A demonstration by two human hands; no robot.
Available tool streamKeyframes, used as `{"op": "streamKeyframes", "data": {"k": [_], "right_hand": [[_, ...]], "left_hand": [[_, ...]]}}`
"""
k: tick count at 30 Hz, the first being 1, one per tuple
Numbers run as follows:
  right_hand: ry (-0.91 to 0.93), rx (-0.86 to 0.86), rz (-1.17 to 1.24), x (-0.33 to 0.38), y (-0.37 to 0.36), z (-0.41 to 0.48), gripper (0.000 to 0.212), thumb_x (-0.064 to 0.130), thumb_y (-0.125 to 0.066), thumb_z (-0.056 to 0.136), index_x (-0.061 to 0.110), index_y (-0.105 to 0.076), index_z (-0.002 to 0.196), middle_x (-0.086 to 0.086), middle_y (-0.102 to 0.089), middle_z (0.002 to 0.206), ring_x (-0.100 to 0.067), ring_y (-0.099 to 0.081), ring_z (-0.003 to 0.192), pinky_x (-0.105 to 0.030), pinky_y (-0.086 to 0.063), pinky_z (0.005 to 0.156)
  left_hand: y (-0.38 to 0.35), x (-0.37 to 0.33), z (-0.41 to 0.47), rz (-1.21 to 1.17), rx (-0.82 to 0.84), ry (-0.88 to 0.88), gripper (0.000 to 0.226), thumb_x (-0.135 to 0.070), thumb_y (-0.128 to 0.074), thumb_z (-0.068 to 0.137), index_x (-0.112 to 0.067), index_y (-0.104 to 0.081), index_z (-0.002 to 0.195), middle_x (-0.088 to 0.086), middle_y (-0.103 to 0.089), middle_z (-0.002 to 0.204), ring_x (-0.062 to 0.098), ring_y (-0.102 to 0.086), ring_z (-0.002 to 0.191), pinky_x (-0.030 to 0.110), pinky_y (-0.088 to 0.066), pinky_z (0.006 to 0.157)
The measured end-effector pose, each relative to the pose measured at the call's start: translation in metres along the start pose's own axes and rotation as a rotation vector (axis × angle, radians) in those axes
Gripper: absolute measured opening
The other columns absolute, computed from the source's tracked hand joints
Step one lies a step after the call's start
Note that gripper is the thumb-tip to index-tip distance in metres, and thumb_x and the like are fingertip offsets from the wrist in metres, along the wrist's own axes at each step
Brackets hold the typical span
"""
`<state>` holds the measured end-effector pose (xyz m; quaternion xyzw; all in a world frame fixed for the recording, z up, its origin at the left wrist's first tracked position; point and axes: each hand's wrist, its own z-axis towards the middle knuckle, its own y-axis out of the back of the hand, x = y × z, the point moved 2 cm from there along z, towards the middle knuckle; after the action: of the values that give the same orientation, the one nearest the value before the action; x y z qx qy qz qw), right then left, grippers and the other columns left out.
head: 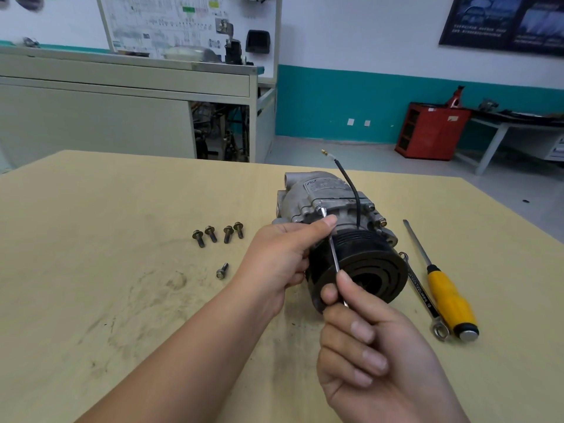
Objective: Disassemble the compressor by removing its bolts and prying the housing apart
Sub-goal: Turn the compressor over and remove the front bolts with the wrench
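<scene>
Fingers of the left hand (274,257) hidden behind the compressor (320,190) — wall chart (171,22) print blurred.

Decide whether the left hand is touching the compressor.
Touching. The head view shows the left hand gripping the compressor at its black pulley, with no gap between them.

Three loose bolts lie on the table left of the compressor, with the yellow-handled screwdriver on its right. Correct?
No: the head view shows five bolts, not three, on the table left of the compressor. The yellow-handled screwdriver is on its right.
</scene>
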<state>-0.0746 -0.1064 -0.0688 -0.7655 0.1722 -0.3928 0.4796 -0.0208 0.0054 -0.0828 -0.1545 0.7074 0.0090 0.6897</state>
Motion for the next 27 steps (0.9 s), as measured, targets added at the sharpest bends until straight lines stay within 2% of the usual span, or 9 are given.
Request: {"op": "streamKeyframes", "data": {"k": [3, 9, 14, 16, 18, 19, 22, 24, 27], "right_hand": [[0.023, -0.045, -0.099, 0.001, 0.002, -0.001, 0.027, 0.021, -0.055, 0.07, 0.003, -0.052, 0.05, 0.0, -0.028, 0.03, -0.006, -0.021, 0.014, -0.004, -0.018, 0.025], [0.04, -0.109, -0.278, 0.013, 0.004, -0.002, 0.028, 0.021, -0.056, 0.067, 0.004, -0.053, 0.045, -0.002, -0.029, 0.029, -0.008, -0.02, 0.014, -0.004, -0.019, 0.028], [0.02, -0.115, -0.389, 0.023, 0.007, -0.003, 0.027, 0.02, -0.056, 0.067, 0.005, -0.058, 0.044, -0.001, -0.029, 0.029, -0.007, -0.02, 0.016, -0.008, -0.019, 0.027], [-0.029, -0.097, -0.344, 0.025, 0.009, -0.003, 0.037, 0.023, -0.05, 0.077, 0.004, -0.063, 0.049, -0.001, -0.029, 0.031, -0.007, -0.02, 0.017, -0.012, -0.021, 0.025], [-0.069, -0.084, -0.277, 0.027, 0.01, -0.004, 0.043, 0.024, -0.042, 0.082, 0.001, -0.066, 0.055, -0.001, -0.029, 0.032, -0.008, -0.021, 0.018, -0.014, -0.022, 0.025], [-0.089, -0.068, -0.234, 0.028, 0.01, -0.004, 0.04, 0.022, -0.044, 0.082, 0.0, -0.067, 0.057, 0.0, -0.028, 0.032, -0.008, -0.021, 0.018, -0.015, -0.022, 0.024], [-0.164, 0.024, -0.045, 0.026, 0.008, -0.002, 0.016, 0.005, -0.07, 0.075, -0.004, -0.066, 0.064, 0.0, -0.03, 0.033, -0.008, -0.024, 0.02, -0.02, -0.024, 0.024], [-0.221, 0.092, 0.108, 0.026, 0.009, -0.001, 0.008, 0.001, -0.062, 0.066, -0.007, -0.063, 0.067, -0.002, -0.035, 0.034, -0.008, -0.022, 0.026, -0.022, -0.027, 0.027], [-0.246, 0.073, 0.238, 0.027, 0.011, -0.003, 0.009, 0.0, -0.056, 0.072, -0.007, -0.059, 0.067, -0.003, -0.038, 0.035, -0.007, -0.024, 0.029, -0.024, -0.031, 0.029]], "left_hand": [[-0.001, -0.001, 0.0, 0.004, -0.004, -0.003, 0.024, -0.038, -0.072, 0.076, -0.015, -0.072, 0.071, -0.013, -0.033, 0.04, 0.004, -0.02, 0.032, 0.012, -0.018, 0.032], [-0.004, -0.004, 0.001, 0.067, -0.006, -0.013, 0.019, -0.029, -0.068, 0.082, -0.01, -0.07, 0.084, -0.013, -0.034, 0.034, 0.002, -0.026, 0.027, 0.009, -0.021, 0.029], [-0.005, -0.005, 0.001, 0.015, 0.006, 0.023, 0.014, -0.023, -0.066, 0.085, -0.009, -0.069, 0.084, -0.013, -0.024, 0.038, 0.003, -0.017, 0.03, 0.01, -0.014, 0.032], [-0.005, -0.006, 0.001, -0.027, 0.023, 0.053, 0.013, -0.021, -0.064, 0.086, -0.008, -0.066, 0.087, -0.012, -0.024, 0.038, 0.002, -0.016, 0.03, 0.011, -0.011, 0.032], [-0.005, -0.007, 0.001, -0.055, 0.039, 0.077, 0.018, -0.02, -0.063, 0.086, -0.008, -0.061, 0.1, -0.012, -0.024, 0.038, 0.002, -0.016, 0.029, 0.011, -0.01, 0.031], [-0.005, -0.007, 0.001, -0.068, 0.045, 0.09, 0.021, -0.02, -0.062, 0.087, -0.01, -0.057, 0.105, -0.012, -0.023, 0.037, 0.001, -0.016, 0.029, 0.012, -0.01, 0.031], [-0.006, -0.007, 0.002, -0.103, 0.062, 0.12, 0.022, -0.02, -0.06, 0.088, -0.013, -0.054, 0.108, -0.012, -0.022, 0.037, 0.001, -0.015, 0.028, 0.012, -0.009, 0.03], [-0.007, -0.007, 0.002, -0.114, 0.065, 0.133, 0.021, -0.02, -0.059, 0.089, -0.013, -0.054, 0.108, -0.012, -0.022, 0.037, 0.001, -0.015, 0.027, 0.011, -0.009, 0.029], [-0.007, -0.007, 0.001, -0.127, 0.065, 0.155, 0.021, -0.02, -0.058, 0.09, -0.013, -0.056, 0.11, -0.012, -0.023, 0.036, 0.0, -0.015, 0.027, 0.012, -0.009, 0.028]]}}
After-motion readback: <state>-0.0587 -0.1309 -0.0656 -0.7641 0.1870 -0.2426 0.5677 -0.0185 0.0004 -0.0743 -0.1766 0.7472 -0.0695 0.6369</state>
